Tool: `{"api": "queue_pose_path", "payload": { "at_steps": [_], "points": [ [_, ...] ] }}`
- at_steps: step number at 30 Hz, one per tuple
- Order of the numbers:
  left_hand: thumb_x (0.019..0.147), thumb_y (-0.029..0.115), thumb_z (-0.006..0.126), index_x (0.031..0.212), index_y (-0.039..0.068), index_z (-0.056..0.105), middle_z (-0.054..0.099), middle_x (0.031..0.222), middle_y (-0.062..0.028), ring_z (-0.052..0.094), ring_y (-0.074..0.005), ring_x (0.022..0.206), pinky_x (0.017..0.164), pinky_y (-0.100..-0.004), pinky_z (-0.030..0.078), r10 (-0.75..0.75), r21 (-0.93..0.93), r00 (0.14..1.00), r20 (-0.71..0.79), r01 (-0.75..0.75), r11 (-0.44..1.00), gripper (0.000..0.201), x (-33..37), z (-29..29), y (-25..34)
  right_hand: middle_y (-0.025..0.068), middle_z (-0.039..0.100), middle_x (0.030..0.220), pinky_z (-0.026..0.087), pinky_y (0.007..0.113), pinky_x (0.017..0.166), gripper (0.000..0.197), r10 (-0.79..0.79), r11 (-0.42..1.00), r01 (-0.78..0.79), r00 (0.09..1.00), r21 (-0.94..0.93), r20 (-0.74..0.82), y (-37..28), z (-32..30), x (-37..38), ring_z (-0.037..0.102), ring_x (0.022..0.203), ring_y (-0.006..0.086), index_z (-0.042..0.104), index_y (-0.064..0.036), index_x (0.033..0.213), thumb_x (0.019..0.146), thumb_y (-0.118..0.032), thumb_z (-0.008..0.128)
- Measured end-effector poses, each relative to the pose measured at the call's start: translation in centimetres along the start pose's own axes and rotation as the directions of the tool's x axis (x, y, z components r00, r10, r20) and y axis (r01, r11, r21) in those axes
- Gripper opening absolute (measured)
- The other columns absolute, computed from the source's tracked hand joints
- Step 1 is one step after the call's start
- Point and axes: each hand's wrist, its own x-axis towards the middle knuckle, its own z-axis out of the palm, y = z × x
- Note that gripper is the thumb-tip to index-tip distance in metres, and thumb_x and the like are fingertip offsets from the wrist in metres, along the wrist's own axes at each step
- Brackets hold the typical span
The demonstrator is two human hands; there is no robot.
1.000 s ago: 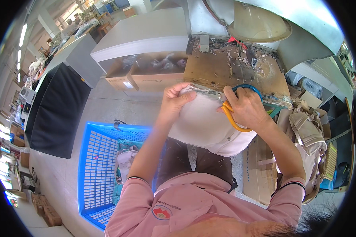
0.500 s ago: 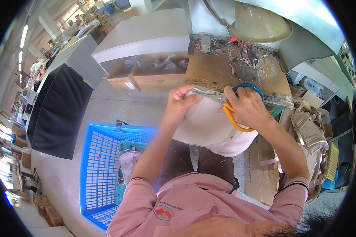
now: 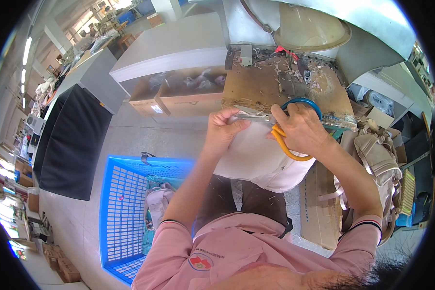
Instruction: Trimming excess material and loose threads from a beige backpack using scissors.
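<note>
A pale pinkish fabric piece (image 3: 251,157), shaped like part of a bag, hangs in front of my lap. My left hand (image 3: 222,131) pinches its upper left edge between thumb and fingers. In my right hand (image 3: 302,129) is a pair of scissors (image 3: 295,154) with one blue and one orange handle loop. Their blades lie along the fabric's top edge and point toward my left fingertips. I cannot tell how far the blades are apart.
Ahead stands a worn wooden bench top (image 3: 256,87) strewn with scraps. A blue plastic basket (image 3: 125,212) holding a pale bag is at the left. Cartons (image 3: 188,99) stand beyond, and beige backpacks (image 3: 372,150) are piled at the right beside a cardboard sheet (image 3: 319,208).
The view has shifted slightly. Both hands keep nearly the same hold on the fabric and the scissors, with only small movement at the fabric's top edge.
</note>
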Motion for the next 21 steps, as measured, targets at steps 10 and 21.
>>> {"api": "queue_pose_path", "payload": {
  "at_steps": [10, 21],
  "points": [
    [0.069, -0.009, 0.063, 0.088, 0.001, 0.062, 0.063, 0.085, -0.0077, 0.059, -0.0111, 0.073, 0.067, -0.0241, 0.05, 0.004, -0.054, 1.0, 0.015, -0.003, 0.999, 0.022, 0.5, 0.2, -0.6, 0.0147, 0.05, 0.058, 0.044, 0.033, 0.047, 0.048, 0.032, 0.996, -0.037, 0.997, 0.08, 0.07, 0.0, -0.4, -0.4, 0.055, 0.053, 0.0276, 0.048, 0.0013, 0.091, 0.068, -0.038, 0.066],
    [0.069, -0.008, 0.064, 0.087, 0.003, 0.062, 0.063, 0.084, -0.0073, 0.059, -0.0101, 0.072, 0.066, -0.0237, 0.049, 0.022, -0.062, 1.0, 0.018, -0.021, 0.998, 0.021, 0.5, 0.6, -0.9, 0.0133, 0.048, 0.053, 0.042, 0.032, 0.044, 0.044, -0.014, 1.0, 0.014, 0.999, -0.004, -0.049, 0.1, 0.8, -0.7, 0.053, 0.048, 0.0255, 0.045, -0.0008, 0.082, 0.069, -0.038, 0.065]
  ]
}}
